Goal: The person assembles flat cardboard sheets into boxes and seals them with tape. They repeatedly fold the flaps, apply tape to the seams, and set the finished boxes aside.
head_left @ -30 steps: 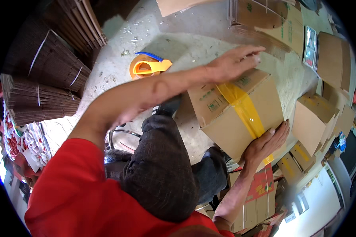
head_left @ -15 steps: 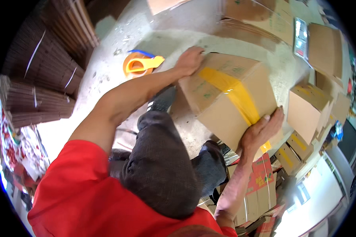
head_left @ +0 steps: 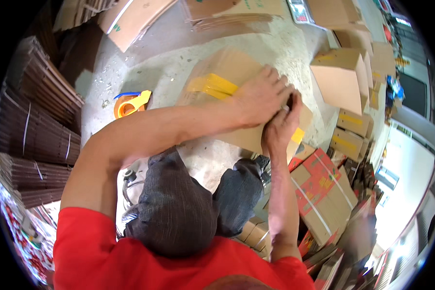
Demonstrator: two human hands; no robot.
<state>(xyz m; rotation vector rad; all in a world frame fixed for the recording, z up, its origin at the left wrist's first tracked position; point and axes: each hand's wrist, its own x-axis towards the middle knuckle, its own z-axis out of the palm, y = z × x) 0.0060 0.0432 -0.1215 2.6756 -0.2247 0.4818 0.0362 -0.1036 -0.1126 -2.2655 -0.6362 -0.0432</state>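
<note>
A brown cardboard box [head_left: 222, 63], smeared by motion, stands on the floor in front of my knees. A strip of yellow tape [head_left: 211, 85] runs across it, and a yellow tape end shows by my right wrist. My left hand [head_left: 260, 99] reaches across and lies over the box's right part, its fingers stretched out. Right beside those fingertips, my right hand [head_left: 279, 126] is bent round the box's right edge, thumb toward the left hand. Both hands hide part of the tape. On the floor to the left lies an orange-yellow tape dispenser [head_left: 133, 104] with a blue part.
Bundles of flattened cardboard [head_left: 46, 125] are stacked at the left. Flat cardboard sheets [head_left: 232, 12] lie at the far side. An open carton [head_left: 340, 77] and smaller taped boxes [head_left: 348, 140] stand at the right. A strapped red-and-brown carton bundle [head_left: 324, 193] sits near my right forearm.
My left hand has left the box's far left corner and crossed over to the right, close to my right hand. The box has turned, and the view has shifted to the right.
</note>
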